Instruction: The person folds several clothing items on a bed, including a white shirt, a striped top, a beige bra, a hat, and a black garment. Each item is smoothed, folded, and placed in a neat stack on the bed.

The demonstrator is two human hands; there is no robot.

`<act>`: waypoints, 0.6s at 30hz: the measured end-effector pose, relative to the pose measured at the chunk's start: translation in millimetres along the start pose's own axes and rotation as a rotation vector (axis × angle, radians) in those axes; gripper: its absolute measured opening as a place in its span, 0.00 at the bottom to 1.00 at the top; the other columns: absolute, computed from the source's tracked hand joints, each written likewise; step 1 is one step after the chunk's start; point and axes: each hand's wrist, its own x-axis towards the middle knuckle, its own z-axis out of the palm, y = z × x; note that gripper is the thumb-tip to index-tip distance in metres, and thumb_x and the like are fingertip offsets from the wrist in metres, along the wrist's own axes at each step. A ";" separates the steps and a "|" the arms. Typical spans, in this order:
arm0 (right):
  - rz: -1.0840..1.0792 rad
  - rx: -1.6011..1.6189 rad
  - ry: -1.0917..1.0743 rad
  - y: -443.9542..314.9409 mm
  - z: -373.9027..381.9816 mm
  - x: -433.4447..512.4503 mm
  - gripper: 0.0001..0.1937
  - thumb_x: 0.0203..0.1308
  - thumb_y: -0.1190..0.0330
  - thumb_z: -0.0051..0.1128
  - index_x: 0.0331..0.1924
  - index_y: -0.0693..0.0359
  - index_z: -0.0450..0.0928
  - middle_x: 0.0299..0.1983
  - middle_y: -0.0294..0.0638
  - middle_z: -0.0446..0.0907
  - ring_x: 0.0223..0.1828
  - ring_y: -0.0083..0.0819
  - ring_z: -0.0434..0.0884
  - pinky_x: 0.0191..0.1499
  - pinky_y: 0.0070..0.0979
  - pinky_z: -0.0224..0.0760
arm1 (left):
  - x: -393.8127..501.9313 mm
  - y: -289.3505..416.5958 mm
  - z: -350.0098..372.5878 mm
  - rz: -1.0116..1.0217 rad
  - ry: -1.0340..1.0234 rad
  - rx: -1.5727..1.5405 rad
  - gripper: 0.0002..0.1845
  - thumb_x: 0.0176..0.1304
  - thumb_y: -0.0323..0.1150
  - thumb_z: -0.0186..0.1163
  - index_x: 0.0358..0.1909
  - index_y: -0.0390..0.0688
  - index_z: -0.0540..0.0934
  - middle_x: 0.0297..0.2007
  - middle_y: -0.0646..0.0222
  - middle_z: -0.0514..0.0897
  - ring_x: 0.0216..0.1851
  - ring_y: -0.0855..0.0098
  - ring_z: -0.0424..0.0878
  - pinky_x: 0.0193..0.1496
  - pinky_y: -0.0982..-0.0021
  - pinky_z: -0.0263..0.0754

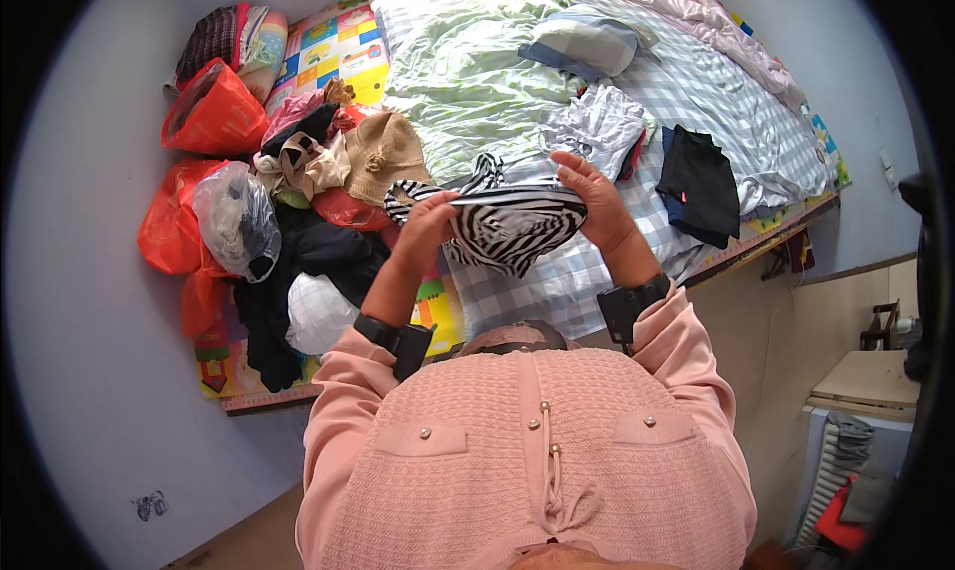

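A black-and-white zebra-striped garment (515, 230) is held up between my hands above the bed's near edge. My left hand (425, 230) pinches its upper left edge between thumb and fingers. At the other end, my right hand (597, 201) supports the edge, its fingers stretched upward and its thumb partly hidden by the cloth. The upper hem runs fairly straight from hand to hand. A striped strap or loose part (489, 171) rises behind it, and more striped cloth hangs left of my left hand. Below lies a blue-and-white checked sheet (515, 301).
On the left are a woven sun hat (384, 156), red bags (216, 111), a clear plastic bag (237, 215) and dark clothes (321, 245). To the right lie folded black clothing (701, 186) and a crumpled white garment (597, 126). A green-patterned cover (462, 85) is spread behind.
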 end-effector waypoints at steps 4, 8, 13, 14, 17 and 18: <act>-0.077 -0.243 -0.011 -19.2 1.9 2.4 0.15 0.63 0.73 0.55 0.54 0.63 0.73 0.37 0.35 0.79 0.35 0.19 0.80 0.37 0.18 0.78 | -10.8 46.6 30.1 0.035 -0.182 -0.165 0.11 0.62 0.25 0.48 0.44 0.35 0.75 0.36 0.63 0.83 0.35 0.71 0.83 0.40 0.72 0.80; -0.320 -0.610 0.087 -17.3 20.5 -0.7 0.13 0.62 0.72 0.57 0.50 0.65 0.75 0.36 0.34 0.80 0.36 0.16 0.78 0.40 0.14 0.72 | -12.2 55.9 55.7 0.027 -0.188 -0.299 0.14 0.64 0.27 0.45 0.48 0.34 0.73 0.39 0.60 0.83 0.39 0.67 0.83 0.46 0.68 0.79; -0.284 -0.409 -0.143 14.8 29.2 -21.8 0.08 0.61 0.71 0.58 0.41 0.65 0.80 0.33 0.34 0.82 0.34 0.15 0.77 0.39 0.16 0.71 | -8.4 48.5 68.6 0.037 -0.228 -0.286 0.14 0.65 0.29 0.47 0.50 0.34 0.72 0.42 0.57 0.83 0.38 0.67 0.84 0.41 0.68 0.82; -0.161 -0.482 -0.168 26.8 27.7 -23.3 0.08 0.61 0.72 0.57 0.41 0.65 0.81 0.33 0.34 0.82 0.34 0.16 0.77 0.40 0.17 0.72 | -9.0 46.5 74.1 0.029 -0.253 -0.259 0.14 0.65 0.28 0.48 0.50 0.34 0.72 0.42 0.57 0.83 0.38 0.67 0.84 0.40 0.68 0.82; -0.151 -0.759 -0.236 73.8 24.1 -16.9 0.12 0.62 0.71 0.55 0.48 0.64 0.77 0.35 0.33 0.81 0.36 0.25 0.80 0.42 0.23 0.74 | -19.5 46.8 99.2 -0.043 -0.336 -0.142 0.16 0.66 0.29 0.49 0.53 0.33 0.72 0.45 0.57 0.82 0.40 0.69 0.83 0.42 0.72 0.81; -0.288 -0.824 -0.319 83.7 19.6 -11.6 0.12 0.62 0.71 0.55 0.49 0.64 0.76 0.36 0.34 0.80 0.36 0.25 0.79 0.42 0.23 0.74 | -25.6 47.3 111.5 -0.071 -0.404 -0.065 0.16 0.66 0.29 0.49 0.53 0.34 0.73 0.41 0.60 0.82 0.37 0.74 0.82 0.38 0.75 0.79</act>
